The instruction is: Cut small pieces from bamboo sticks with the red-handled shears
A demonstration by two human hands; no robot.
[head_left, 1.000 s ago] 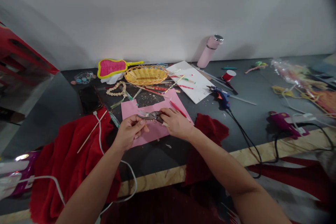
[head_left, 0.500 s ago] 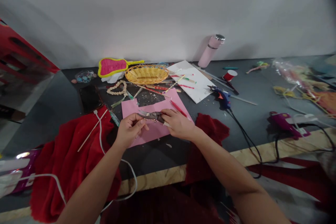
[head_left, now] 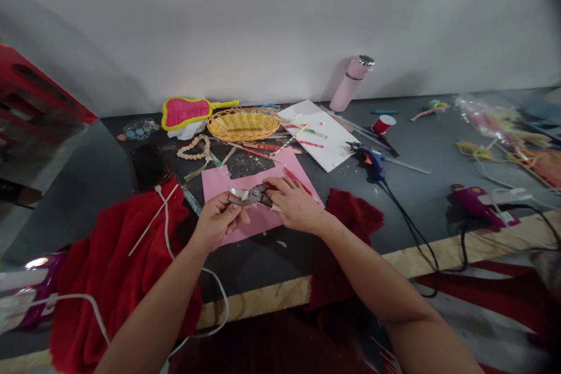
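Observation:
My right hand (head_left: 298, 204) is wrapped round the handles of a pair of pruning shears (head_left: 255, 194), whose metal blades point left and stand apart. A small pale bit shows between the blades. At the blade tips, my left hand (head_left: 218, 219) is closed in a pinch; what its fingers hold is too small or hidden to name. Both hands are above a pink sheet of paper (head_left: 252, 231) with a notch cut in its far edge. A red pen (head_left: 298, 181) lies on the paper just beyond my right hand.
Behind the paper are a wicker basket (head_left: 243, 124), a yellow-edged pink paddle shape (head_left: 187, 113), a beaded heart (head_left: 195, 148) and loose sticks. Right of these lie white paper (head_left: 326, 149) and a blue glue gun (head_left: 371, 163). Red cloth (head_left: 118, 245) and a white cable (head_left: 168, 225) lie at left.
The shears have turned so that their blades show wider apart, with a pale bit between them. Both hands stay over the pink paper, with my right fingers stretched slightly more.

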